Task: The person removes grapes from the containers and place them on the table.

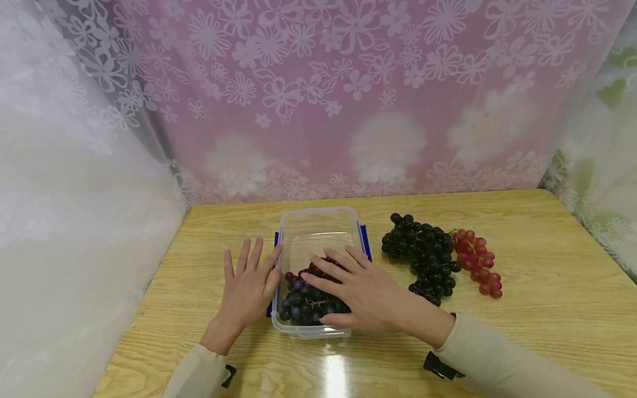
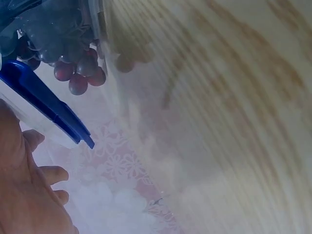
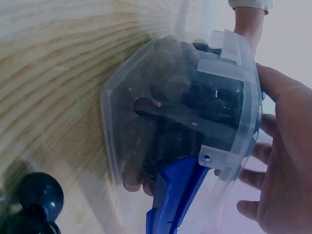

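A clear plastic food container (image 1: 318,218) with blue side latches sits on the table, no lid on its top. Dark grapes (image 1: 297,309) fill its near half, with some red ones (image 1: 303,272) behind them, partly covered by my right hand (image 1: 365,293). That hand reaches over the right rim, its fingers spread above the grapes; whether the fingertips touch them I cannot tell. My left hand (image 1: 249,287) lies along the container's left side, fingers straight and thumb side at the rim. In the left wrist view, a blue latch (image 2: 46,102) hangs beside the left hand.
Right of the container a large bunch of black grapes (image 1: 430,254) lies on the wooden table (image 1: 547,265). A smaller red bunch (image 1: 478,262) lies just beyond it to the right. A pink floral curtain (image 1: 318,138) stands behind the table's back edge.
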The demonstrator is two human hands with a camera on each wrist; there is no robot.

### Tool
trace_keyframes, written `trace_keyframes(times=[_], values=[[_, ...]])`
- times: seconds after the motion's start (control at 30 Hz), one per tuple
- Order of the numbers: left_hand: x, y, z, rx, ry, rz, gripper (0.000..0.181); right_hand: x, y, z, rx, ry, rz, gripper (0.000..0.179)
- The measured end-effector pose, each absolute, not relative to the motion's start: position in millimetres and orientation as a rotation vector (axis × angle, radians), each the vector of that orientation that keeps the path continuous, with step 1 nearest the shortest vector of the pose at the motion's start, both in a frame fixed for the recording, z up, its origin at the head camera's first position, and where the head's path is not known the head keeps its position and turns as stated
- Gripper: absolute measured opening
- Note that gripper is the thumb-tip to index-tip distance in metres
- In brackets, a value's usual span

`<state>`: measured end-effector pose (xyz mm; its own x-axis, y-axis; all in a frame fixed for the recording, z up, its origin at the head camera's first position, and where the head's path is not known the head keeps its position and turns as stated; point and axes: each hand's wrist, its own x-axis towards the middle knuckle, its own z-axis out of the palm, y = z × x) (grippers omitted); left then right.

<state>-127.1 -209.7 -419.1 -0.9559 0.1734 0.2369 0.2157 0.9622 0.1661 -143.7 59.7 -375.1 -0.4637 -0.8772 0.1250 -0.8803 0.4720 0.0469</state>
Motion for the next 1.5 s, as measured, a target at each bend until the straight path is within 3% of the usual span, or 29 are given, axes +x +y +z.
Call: trace_keyframes(times=[1.0,1.5], values=[[-126,-209,-418,-0.289,-2.892,-0.285,0.050,-142,52,-357,1.695,-2.564,-0.135,0.074],[-126,-210,-419,-0.286,-2.895,-0.316,0.051,-141,45,-354,1.670,-2.522,-0.204,0.065]])
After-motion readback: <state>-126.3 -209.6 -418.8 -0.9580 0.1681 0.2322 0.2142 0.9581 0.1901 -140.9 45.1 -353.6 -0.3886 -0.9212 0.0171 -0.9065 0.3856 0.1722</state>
